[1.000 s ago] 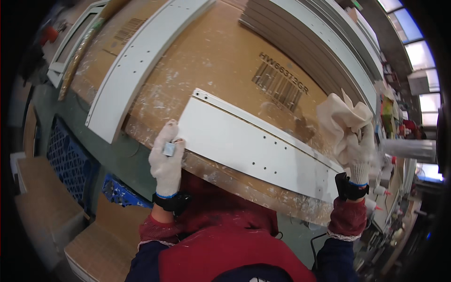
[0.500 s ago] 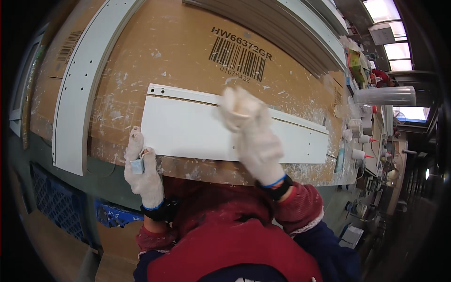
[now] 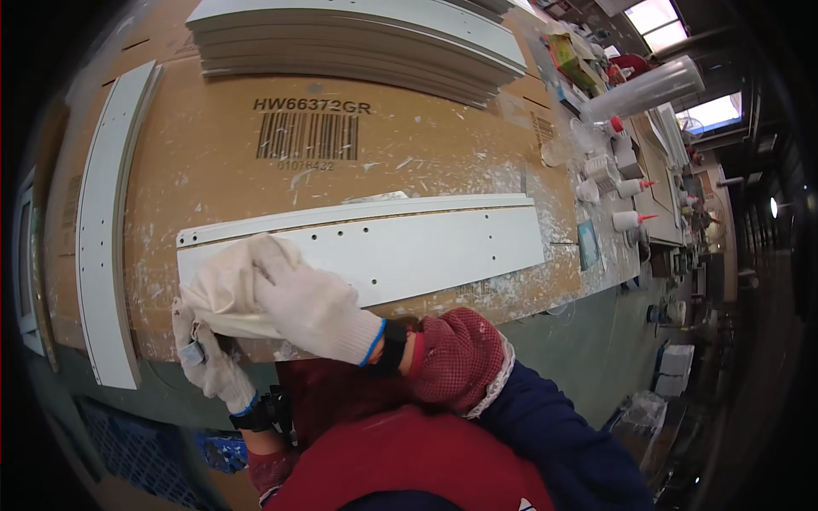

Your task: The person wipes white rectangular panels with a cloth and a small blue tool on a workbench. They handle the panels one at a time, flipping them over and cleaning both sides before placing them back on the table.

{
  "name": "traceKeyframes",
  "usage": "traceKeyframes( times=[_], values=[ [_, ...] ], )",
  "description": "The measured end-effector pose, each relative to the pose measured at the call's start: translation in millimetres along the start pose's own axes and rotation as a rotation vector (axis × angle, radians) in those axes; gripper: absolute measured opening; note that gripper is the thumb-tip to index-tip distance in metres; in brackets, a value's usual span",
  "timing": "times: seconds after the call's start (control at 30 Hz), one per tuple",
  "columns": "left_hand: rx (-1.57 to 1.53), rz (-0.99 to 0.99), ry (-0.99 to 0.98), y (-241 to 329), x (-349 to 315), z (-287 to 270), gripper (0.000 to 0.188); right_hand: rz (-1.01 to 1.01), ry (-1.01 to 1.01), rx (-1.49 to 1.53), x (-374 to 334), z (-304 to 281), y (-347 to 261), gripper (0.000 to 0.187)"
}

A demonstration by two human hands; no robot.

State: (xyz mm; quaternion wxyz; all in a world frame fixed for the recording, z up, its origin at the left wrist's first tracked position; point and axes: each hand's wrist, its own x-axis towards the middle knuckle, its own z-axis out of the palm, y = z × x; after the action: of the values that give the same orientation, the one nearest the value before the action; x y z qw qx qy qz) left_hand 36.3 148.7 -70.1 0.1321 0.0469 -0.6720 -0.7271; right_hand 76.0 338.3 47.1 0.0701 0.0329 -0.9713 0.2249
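A long white panel (image 3: 434, 247) with a groove along its far side and several drilled holes lies on the cardboard-covered table. My right hand (image 3: 315, 307), in a white knit glove, presses a bunched off-white cloth (image 3: 226, 281) onto the panel's left end. At the near left corner is my gloved left hand (image 3: 209, 362), fingers bent beside the cloth. A small light-blue block (image 3: 192, 353) sits in its fingers. The cloth hides the panel's corner, so whether the left fingertips touch the panel cannot be told.
A stack of white boards (image 3: 358, 51) lies across the far side. Another white panel (image 3: 106, 230) stretches along the left. White bottles with red tips (image 3: 629, 221), a clear cylinder (image 3: 643, 89) and small containers stand at the right. Blue crates (image 3: 141, 451) sit below the table.
My right hand has swept left, from above the panel's middle to its left end, with the cloth. My left hand stays by the near left corner. The view has shifted.
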Motion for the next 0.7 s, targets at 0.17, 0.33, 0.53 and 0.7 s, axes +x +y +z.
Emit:
traceKeyframes(
  times=[0.17,0.33,0.53,0.7],
  values=[
    [0.121,0.089,-0.096,-12.4,6.7,-17.8,0.035,0.221,0.223,-0.300,-87.9,-35.5,94.7,0.027],
    [0.182,0.028,-0.049,15.5,1.7,1.1,0.034,0.457,0.191,-1.014,-219.9,-89.5,221.5,0.026],
    [0.081,-0.045,-0.059,13.6,3.3,-3.8,0.035,0.793,0.512,-0.623,-252.4,-159.5,237.1,0.036],
    [0.009,-0.009,-0.161,30.1,2.0,0.5,0.038,0.727,0.309,-0.451,-169.8,-122.1,154.1,0.033]
  ],
)
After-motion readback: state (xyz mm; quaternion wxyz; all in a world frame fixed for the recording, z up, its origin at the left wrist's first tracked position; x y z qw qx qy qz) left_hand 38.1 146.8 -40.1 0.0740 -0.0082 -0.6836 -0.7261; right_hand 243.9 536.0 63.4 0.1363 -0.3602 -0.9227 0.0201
